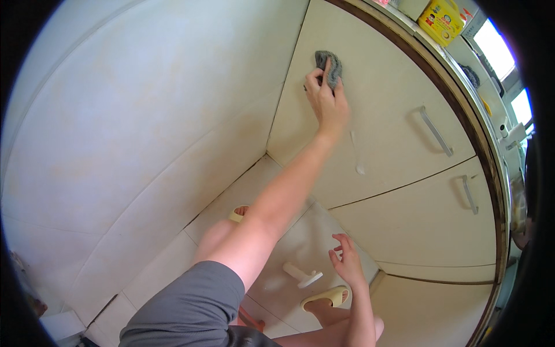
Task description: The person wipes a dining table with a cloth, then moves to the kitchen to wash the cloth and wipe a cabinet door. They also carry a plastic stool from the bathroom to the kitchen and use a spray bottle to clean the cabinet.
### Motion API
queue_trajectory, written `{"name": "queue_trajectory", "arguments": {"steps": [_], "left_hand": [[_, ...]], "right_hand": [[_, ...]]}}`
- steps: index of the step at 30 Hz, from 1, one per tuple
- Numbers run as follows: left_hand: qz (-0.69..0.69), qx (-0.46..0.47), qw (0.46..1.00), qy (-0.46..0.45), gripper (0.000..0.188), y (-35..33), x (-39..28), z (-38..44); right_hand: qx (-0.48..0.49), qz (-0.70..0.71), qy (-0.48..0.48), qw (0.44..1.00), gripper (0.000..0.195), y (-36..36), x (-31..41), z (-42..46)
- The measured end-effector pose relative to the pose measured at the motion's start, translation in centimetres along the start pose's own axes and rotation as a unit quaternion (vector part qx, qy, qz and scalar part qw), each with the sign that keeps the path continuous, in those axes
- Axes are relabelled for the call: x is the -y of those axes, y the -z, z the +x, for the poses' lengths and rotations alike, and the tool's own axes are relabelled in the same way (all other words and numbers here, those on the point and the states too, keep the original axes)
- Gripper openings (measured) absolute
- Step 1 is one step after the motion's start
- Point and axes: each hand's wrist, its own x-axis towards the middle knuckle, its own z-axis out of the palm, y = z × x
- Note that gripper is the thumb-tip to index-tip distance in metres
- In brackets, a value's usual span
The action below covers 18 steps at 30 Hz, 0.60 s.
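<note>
My left hand (327, 97) presses a grey cloth (334, 71) against the upper part of a cream cabinet door (381, 86), fingers bent over it. A white streak (359, 167) that looks like foam or liquid runs down the same door, below the hand. Lower right, my right hand (349, 260) hangs in the air with its fingers apart and holds nothing. Near it on the tiled floor is a white plastic object (299, 274) with a cylindrical part and a flat end; its exact kind is unclear.
A pale wall (151, 108) meets the cabinet at the left. Metal handles (435, 130) stick out from the doors. On the countertop (438, 52) stand a yellow jug (441, 21) and a white faucet (511, 134). My feet in yellow slippers (325, 297) and a reddish stool part (251, 321) are below.
</note>
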Motion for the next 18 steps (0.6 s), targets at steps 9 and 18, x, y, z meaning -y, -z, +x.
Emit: {"name": "queue_trajectory", "arguments": {"steps": [9,18], "left_hand": [[0.004,-0.025,0.999,0.035,0.039,0.3,0.3,0.2],[0.021,0.003,1.000,0.018,0.039,0.7,-0.6,0.5]], "right_hand": [[0.008,-0.022,0.019,1.000,0.041,-0.2,0.9,0.2],[0.009,-0.024,0.021,0.999,0.041,-0.4,0.7,0.0]]}}
